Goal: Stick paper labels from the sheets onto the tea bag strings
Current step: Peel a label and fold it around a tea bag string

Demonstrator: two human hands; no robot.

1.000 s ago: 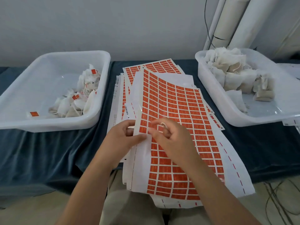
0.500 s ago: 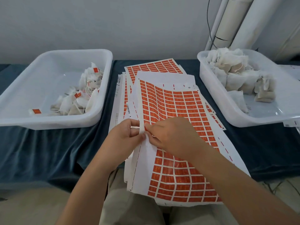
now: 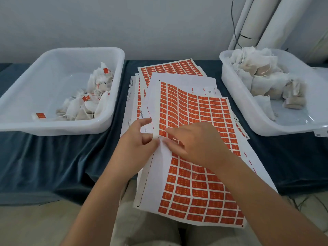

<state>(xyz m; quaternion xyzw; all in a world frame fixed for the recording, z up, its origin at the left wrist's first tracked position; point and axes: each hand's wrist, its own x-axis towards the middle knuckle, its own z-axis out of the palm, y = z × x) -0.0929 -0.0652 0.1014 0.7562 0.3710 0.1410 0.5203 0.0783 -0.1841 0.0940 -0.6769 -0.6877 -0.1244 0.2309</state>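
The top label sheet (image 3: 198,110), white with rows of orange labels, lies on a stack across the table's near edge and my lap. My left hand (image 3: 140,144) pinches its left margin and bends it upward. My right hand (image 3: 197,141) rests on the sheet, with curled index finger and thumb pinching at an orange label (image 3: 162,133) beside the bend. A bit of white string (image 3: 175,139) shows between its fingers. Labelled tea bags (image 3: 88,103) lie in the left tub (image 3: 58,128). Unlabelled tea bags (image 3: 262,75) are piled in the right tub (image 3: 236,96).
More label sheets (image 3: 168,67) fan out under the top one on the dark blue cloth (image 3: 53,157). White pipes (image 3: 257,20) and a black cable stand against the wall at the back right. A loose paper (image 3: 321,134) pokes out under the right tub.
My left hand has bent the sheet's left margin further up. My right hand has slid left to the bend, and its fingertips now meet the first label column there.
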